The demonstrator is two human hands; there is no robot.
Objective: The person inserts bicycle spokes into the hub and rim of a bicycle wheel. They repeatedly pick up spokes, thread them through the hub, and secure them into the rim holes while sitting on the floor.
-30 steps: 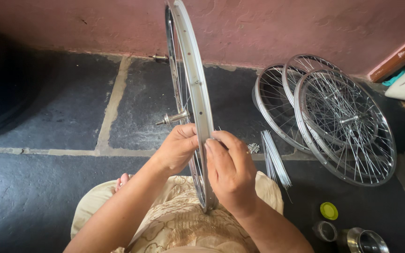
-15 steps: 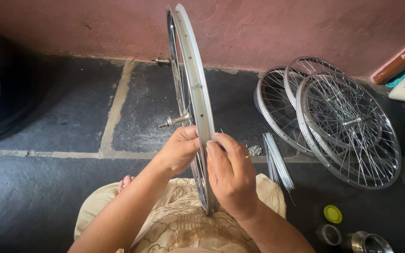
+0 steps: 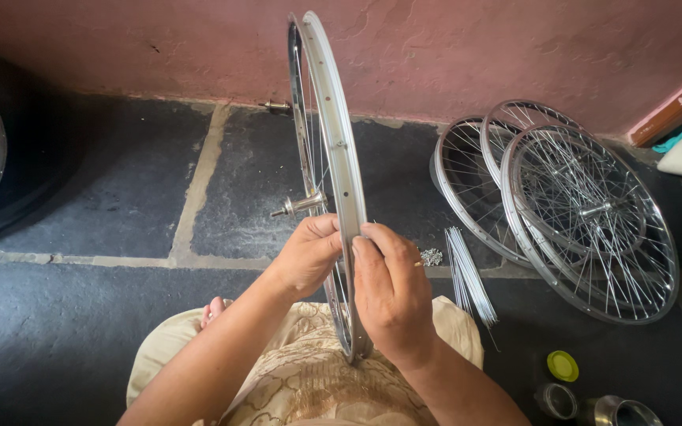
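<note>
A silver bicycle wheel rim stands upright on edge in front of me, its lower part resting on my lap. Thin spokes and a hub with a protruding axle show on its left side. My left hand grips the rim from the left, fingers curled around it. My right hand presses on the rim from the right, fingers pinched at the rim's edge; what the fingertips pinch is too small to tell.
Three spoked wheels lie stacked on the dark stone floor at the right. A bundle of loose spokes and a small pile of nipples lie beside them. A yellow lid and metal tins sit at the lower right. A pink wall runs behind.
Both hands stay on the rim at the same spot. The view has shifted only slightly.
</note>
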